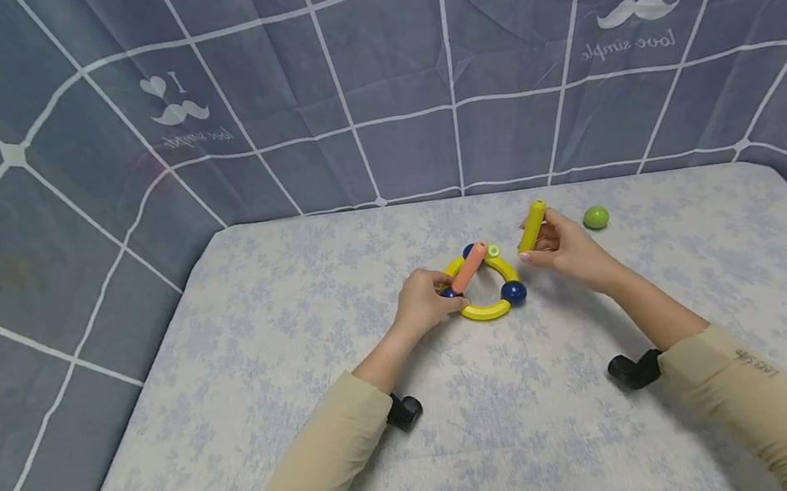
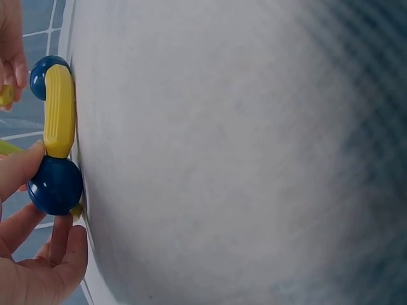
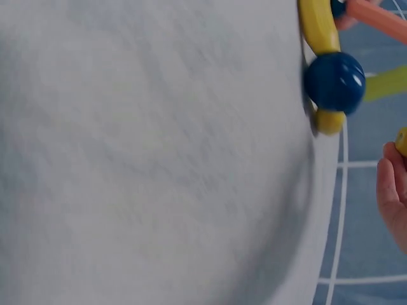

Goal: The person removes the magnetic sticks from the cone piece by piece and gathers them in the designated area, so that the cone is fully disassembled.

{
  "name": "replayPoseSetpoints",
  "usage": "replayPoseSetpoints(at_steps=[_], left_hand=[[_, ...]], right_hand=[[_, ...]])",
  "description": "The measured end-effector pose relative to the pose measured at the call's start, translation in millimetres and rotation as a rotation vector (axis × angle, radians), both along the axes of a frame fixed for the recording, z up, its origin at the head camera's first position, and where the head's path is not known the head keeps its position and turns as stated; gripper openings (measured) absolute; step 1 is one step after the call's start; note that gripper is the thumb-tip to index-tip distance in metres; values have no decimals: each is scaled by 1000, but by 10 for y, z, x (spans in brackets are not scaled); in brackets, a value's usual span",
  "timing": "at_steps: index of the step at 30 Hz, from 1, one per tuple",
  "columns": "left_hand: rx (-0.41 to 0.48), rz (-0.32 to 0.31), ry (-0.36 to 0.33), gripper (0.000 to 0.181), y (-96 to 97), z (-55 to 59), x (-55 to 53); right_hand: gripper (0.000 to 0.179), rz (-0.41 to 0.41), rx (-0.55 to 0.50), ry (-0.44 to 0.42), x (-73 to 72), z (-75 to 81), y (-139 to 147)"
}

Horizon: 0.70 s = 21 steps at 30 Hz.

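Note:
My left hand point(image 1: 422, 303) pinches a blue ball point(image 2: 56, 185) between thumb and fingers. This ball joins curved yellow rods point(image 1: 486, 311) in a ring on the table, with another blue ball point(image 1: 513, 292) at the right and one partly hidden at the back. An orange rod point(image 1: 470, 267) stands up from the ring beside my left fingers. The green rod point(image 3: 386, 82) also rises from it, its end showing in the head view. To the right of the ring, my right hand point(image 1: 573, 254) holds a yellow rod point(image 1: 532, 227) upright, slightly tilted, between thumb and fingers.
A green ball point(image 1: 596, 218) lies on the table behind my right hand. The table has a pale blue-patterned cloth point(image 1: 315, 332). Behind it and at the left hangs a blue-grey curtain point(image 1: 399, 68) with white lines.

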<state>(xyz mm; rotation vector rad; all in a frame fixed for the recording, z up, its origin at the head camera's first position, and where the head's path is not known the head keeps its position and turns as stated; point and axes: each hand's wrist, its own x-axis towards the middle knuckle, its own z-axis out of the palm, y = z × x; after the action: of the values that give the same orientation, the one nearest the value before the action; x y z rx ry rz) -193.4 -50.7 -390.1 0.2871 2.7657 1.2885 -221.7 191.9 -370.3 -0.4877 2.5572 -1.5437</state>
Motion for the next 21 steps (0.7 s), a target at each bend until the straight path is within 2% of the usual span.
replayPoseSetpoints(at_steps=[10,21], left_hand=[[1,2,-17,33,-6,20,4],[7,18,-52,34,-7,32,9]], right_hand=[[54,-127,-10,33,-16,124,316],[67,-293,-7,3,-47,216,757]])
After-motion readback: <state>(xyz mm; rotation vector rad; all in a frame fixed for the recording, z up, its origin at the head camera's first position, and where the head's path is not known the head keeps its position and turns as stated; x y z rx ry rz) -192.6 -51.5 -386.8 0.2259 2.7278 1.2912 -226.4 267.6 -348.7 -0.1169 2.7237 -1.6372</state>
